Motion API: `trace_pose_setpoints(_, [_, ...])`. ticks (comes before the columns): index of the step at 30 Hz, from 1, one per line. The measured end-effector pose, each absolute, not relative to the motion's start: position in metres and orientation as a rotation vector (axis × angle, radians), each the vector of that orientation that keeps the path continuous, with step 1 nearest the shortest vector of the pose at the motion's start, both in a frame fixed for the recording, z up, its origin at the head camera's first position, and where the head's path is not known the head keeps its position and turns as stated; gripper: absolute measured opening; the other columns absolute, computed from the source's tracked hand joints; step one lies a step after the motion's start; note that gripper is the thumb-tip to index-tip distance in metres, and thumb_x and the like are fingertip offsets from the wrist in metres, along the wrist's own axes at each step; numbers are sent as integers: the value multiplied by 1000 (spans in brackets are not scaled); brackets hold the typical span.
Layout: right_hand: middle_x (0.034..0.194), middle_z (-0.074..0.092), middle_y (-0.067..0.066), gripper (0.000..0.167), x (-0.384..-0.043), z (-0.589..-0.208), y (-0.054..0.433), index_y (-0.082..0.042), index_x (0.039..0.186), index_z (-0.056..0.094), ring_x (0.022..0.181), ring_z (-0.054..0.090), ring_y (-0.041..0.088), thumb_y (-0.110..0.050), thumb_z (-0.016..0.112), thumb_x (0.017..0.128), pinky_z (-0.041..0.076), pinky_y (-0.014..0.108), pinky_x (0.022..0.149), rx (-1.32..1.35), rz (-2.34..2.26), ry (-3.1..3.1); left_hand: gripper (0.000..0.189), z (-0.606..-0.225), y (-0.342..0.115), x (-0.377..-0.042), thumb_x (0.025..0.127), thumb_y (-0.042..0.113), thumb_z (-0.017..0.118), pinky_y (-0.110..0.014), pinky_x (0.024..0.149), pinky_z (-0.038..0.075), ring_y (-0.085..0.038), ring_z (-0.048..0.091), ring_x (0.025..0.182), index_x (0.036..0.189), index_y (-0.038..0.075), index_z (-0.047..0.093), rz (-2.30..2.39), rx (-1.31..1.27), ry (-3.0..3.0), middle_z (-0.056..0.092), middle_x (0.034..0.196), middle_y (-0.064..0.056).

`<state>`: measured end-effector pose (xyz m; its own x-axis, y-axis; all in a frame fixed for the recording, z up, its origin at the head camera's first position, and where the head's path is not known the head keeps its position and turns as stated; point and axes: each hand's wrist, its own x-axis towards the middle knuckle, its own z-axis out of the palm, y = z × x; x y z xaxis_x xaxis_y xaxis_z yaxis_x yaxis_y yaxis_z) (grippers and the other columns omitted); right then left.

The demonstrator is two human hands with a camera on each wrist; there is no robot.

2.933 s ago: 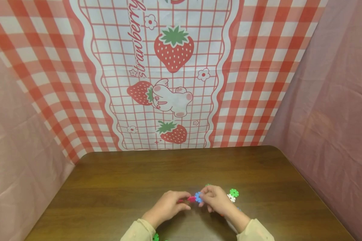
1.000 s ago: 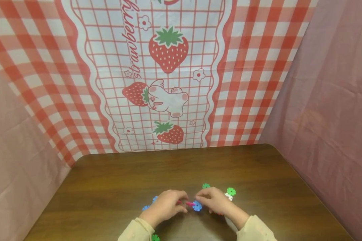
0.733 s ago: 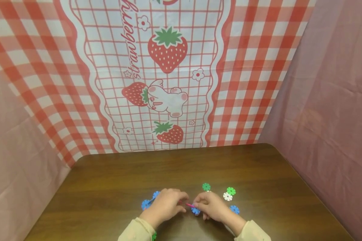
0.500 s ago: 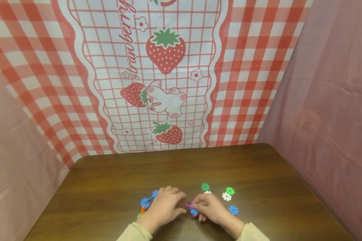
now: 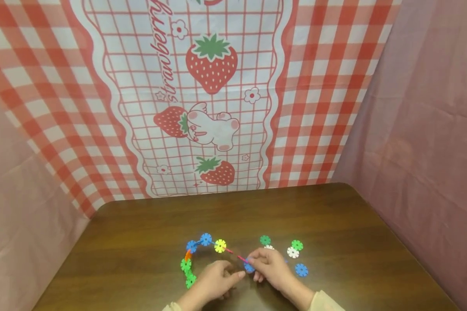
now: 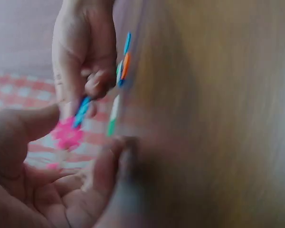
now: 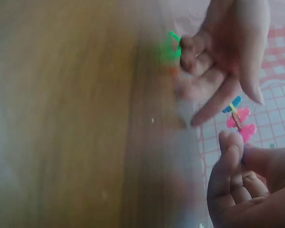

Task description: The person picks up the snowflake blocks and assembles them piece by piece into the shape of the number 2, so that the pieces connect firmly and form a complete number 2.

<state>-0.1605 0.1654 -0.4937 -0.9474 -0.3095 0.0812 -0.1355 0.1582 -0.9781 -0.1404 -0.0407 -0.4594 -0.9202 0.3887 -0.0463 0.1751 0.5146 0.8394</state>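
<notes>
A curved chain of interlocking notched plastic discs runs over the table from green discs (image 5: 185,264) through an orange one (image 5: 188,255), blue ones (image 5: 206,239) and a yellow disc (image 5: 219,246) to pink discs seen edge-on. At its right end is a blue disc (image 5: 249,266), which my right hand (image 5: 270,264) pinches between thumb and fingers. The left wrist view shows this blue disc (image 6: 81,112) joined to a pink disc (image 6: 68,134). My left hand (image 5: 217,278) is just below the chain, fingers loosely bent and holding nothing; in the right wrist view the left hand (image 7: 223,52) has its fingers spread.
Loose discs lie right of my right hand: a dark green disc (image 5: 265,240), a light green disc (image 5: 297,245) overlapping a white disc (image 5: 293,252), and a blue disc (image 5: 301,270). Another white disc (image 5: 270,248) is partly hidden by the right hand. A strawberry-print cloth (image 5: 253,129) hangs behind the brown table (image 5: 140,224).
My left hand has drawn back toward me from the chain, uncovering its yellow and blue discs. The chain's left part sits farther up the table. My right hand still holds the blue end disc.
</notes>
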Motion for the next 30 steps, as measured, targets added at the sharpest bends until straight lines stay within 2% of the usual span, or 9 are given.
trace_pose_setpoints(2, [64, 64, 15, 20, -160, -493, 164, 6, 101, 65, 49, 56, 7, -13, 65, 94, 50, 24, 45, -441, -1911, 2302, 60, -468, -36, -142, 94, 34, 65, -26, 49, 52, -13, 61, 58, 125, -15, 48, 1645, 328, 2219, 69, 82, -9])
trace_pose_setpoints(3, [63, 64, 14, 19, -159, -493, 163, 5, 101, 65, 49, 55, 7, -13, 65, 94, 50, 24, 45, -447, -1913, 2312, 63, -472, -34, -143, 95, 32, 64, -27, 49, 54, -16, 63, 60, 129, -16, 41, 1769, 255, 2085, 69, 86, -12])
trace_pose_setpoints(5, [61, 63, 12, 19, -158, -493, 161, 4, 101, 66, 49, 55, 7, -14, 65, 94, 49, 23, 45, -463, -1915, 2325, 59, -478, -29, -144, 97, 29, 61, -28, 57, 57, -19, 67, 70, 130, -14, 38, 1948, 168, 1913, 69, 95, -15])
trace_pose_setpoints(7, [59, 62, 11, 18, -157, -493, 159, 3, 100, 64, 49, 55, 7, -14, 65, 94, 48, 23, 44, -478, -1907, 2329, 51, -482, -24, -145, 98, 26, 60, -30, 62, 58, -22, 69, 77, 126, -11, 41, 2072, 124, 1831, 69, 97, -17])
trace_pose_setpoints(11, [56, 59, 7, 16, -155, -492, 155, 2, 97, 59, 47, 54, 9, -13, 64, 94, 46, 21, 42, -477, -1874, 2336, 37, -486, -18, -146, 97, 18, 61, -33, 66, 59, -23, 70, 80, 118, -8, 45, 2188, 111, 1835, 70, 94, -18])
trace_pose_setpoints(15, [55, 58, 5, 15, -154, -491, 154, 0, 92, 55, 46, 54, 10, -11, 64, 94, 42, 19, 40, -459, -1846, 2358, 36, -488, -15, -145, 95, 8, 62, -35, 67, 59, -30, 69, 80, 120, -10, 44, 2168, 186, 1956, 70, 91, -20])
trace_pose_setpoints(19, [56, 60, 9, 15, -153, -490, 155, -1, 89, 56, 46, 55, 10, -12, 66, 92, 41, 18, 40, -456, -1823, 2362, 34, -485, -15, -143, 92, 2, 64, -34, 65, 59, -34, 69, 80, 118, -11, 46, 2086, 294, 2102, 70, 88, -21])
trace_pose_setpoints(25, [72, 67, 13, 13, -156, -487, 159, -1, 90, 61, 49, 57, 10, -11, 69, 89, 47, 21, 43, -498, -1759, 2390, 28, -477, -20, -144, 89, 5, 69, -25, 57, 56, -22, 68, 69, 109, -7, 55, 1849, 469, 2413, 73, 85, -14])
trace_pose_setpoints(30, [81, 70, 9, 9, -159, -482, 168, -2, 92, 66, 50, 57, 8, -10, 69, 89, 52, 27, 46, -556, -1655, 2510, 28, -474, -23, -149, 87, 8, 72, -22, 60, 54, -15, 69, 77, 110, -3, 60, 1716, 574, 2580, 73, 91, -12])
